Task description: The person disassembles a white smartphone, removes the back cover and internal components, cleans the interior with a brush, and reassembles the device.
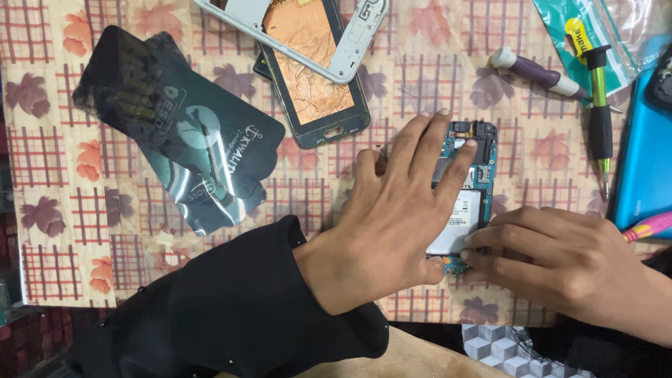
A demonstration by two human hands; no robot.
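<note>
- Left hand (399, 210): spread flat, fingers wide, pressing down on the opened phone body (463, 203); it grips nothing, and its fingertips (470, 143) rest on the upper circuit board near the camera module
- Right hand (560, 259): fingers drawn close together, tips pinching at the lower edge of the phone body beside the white battery panel; whether a small part is held there cannot be told
- Phone body: lies flat near the middle of the bench (56, 210), toward its right half, between the two hands
- Handling, as a judgement: steady downward pressure from the flat hand keeps the board from sliding while the pinch works; a light pull would suit the thin parts
- Surroundings: dark packets (175, 133) toward the left; a copper-lined frame (315, 77) and a pale bezel (353, 42) at the far edge; a purple-handled tool (535, 72) and a green screwdriver (600, 105) at the far right corner, beside a blue phone back (647, 161)
- Obstruction: the left hand covers much of the board, hiding its left side
</note>
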